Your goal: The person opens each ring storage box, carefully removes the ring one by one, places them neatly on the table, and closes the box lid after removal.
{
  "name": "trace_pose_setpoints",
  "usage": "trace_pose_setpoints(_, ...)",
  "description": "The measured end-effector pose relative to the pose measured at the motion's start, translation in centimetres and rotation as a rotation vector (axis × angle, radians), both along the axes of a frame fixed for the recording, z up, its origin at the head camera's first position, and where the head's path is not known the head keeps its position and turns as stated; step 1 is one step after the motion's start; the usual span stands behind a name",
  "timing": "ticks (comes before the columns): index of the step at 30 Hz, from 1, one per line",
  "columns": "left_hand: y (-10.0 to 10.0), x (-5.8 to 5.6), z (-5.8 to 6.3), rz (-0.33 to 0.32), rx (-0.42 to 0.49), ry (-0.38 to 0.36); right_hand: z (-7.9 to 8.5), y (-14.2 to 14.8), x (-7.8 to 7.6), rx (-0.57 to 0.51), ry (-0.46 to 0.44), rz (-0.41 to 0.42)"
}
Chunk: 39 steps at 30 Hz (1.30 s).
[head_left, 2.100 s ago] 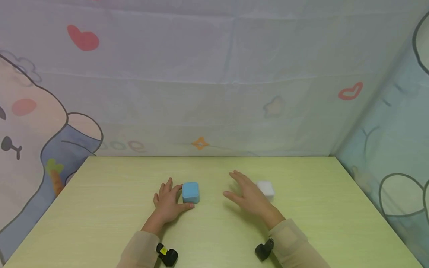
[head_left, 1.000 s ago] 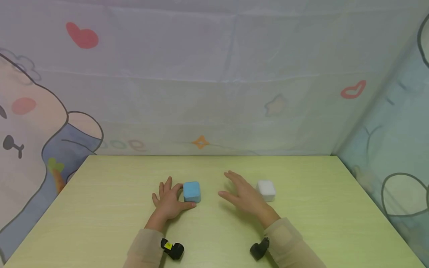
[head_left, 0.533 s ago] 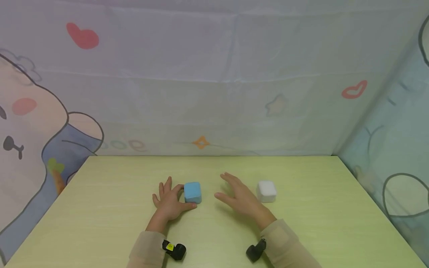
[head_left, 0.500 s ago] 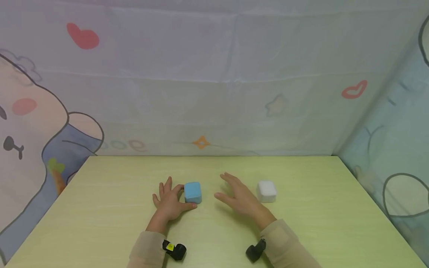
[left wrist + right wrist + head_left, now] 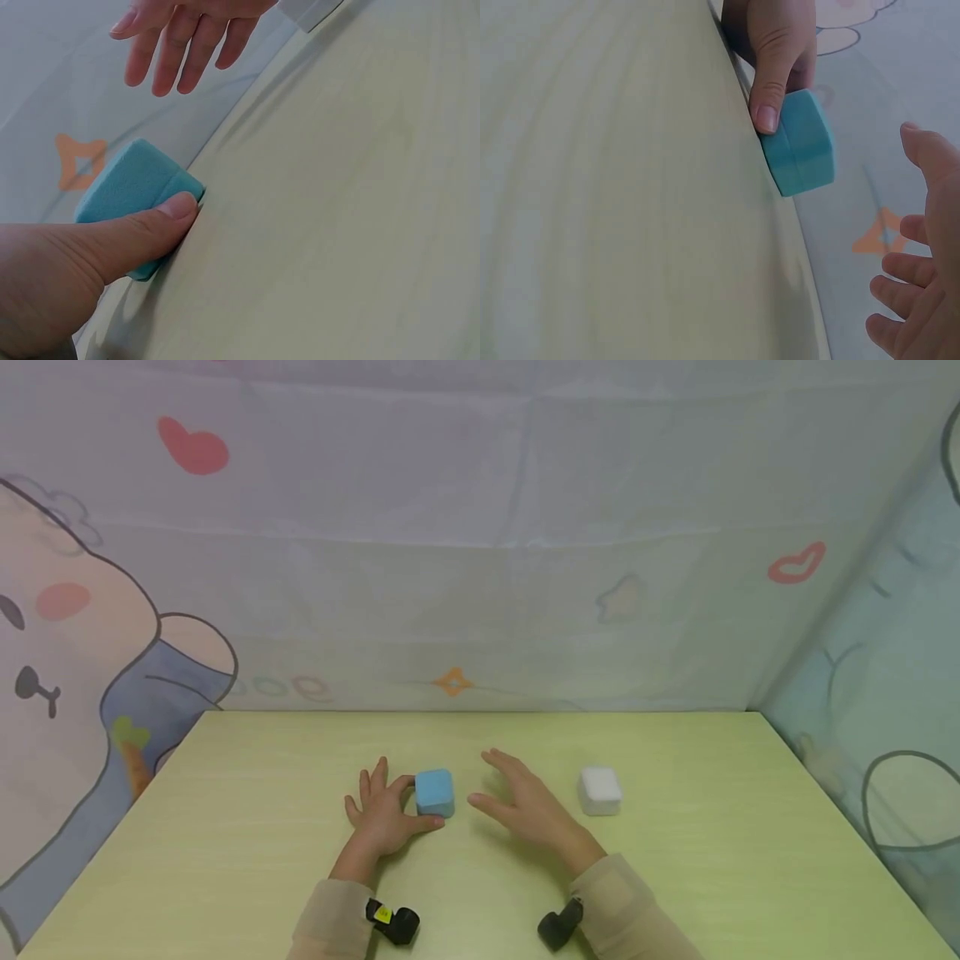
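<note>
My left hand (image 5: 383, 821) pinches a small light-blue box (image 5: 435, 793) between thumb and forefinger, its other fingers spread out to the left. The box has rounded corners and a seam along its side, and it sits on the table. In the left wrist view the thumb (image 5: 154, 232) presses the near face of the blue box (image 5: 131, 180). My right hand (image 5: 528, 808) is held in the air to the right of the box, fingers extended, thumb apart, holding nothing. Beyond it to the right stands a similar white box (image 5: 600, 791), touched by neither hand.
Both boxes stand on a pale yellow-green table (image 5: 675, 877). A printed cloth backdrop (image 5: 480, 568) rises behind the table's far edge and along its right side. Each wrist carries a small black camera.
My right hand has moved left, away from the white box, which it partly covered before and which now shows fully. The left hand keeps its pinch on the blue box.
</note>
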<state>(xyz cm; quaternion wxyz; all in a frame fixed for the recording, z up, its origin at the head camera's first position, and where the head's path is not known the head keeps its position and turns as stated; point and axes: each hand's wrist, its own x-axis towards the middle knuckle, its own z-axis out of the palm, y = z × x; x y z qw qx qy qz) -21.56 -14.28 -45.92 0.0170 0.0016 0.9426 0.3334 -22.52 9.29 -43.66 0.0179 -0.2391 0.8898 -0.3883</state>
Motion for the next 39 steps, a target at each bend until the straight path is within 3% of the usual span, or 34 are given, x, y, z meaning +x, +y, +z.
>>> trace_pose_setpoints(19,0.1,0.1,0.3,-0.003,-0.007,0.010,0.3,-1.8,-0.1,-0.011,0.021,0.043)
trace_pose_setpoints(39,0.4,0.1,0.2,-0.011,-0.007,0.021,1.1,-3.4,-0.6,0.147,0.090,0.114)
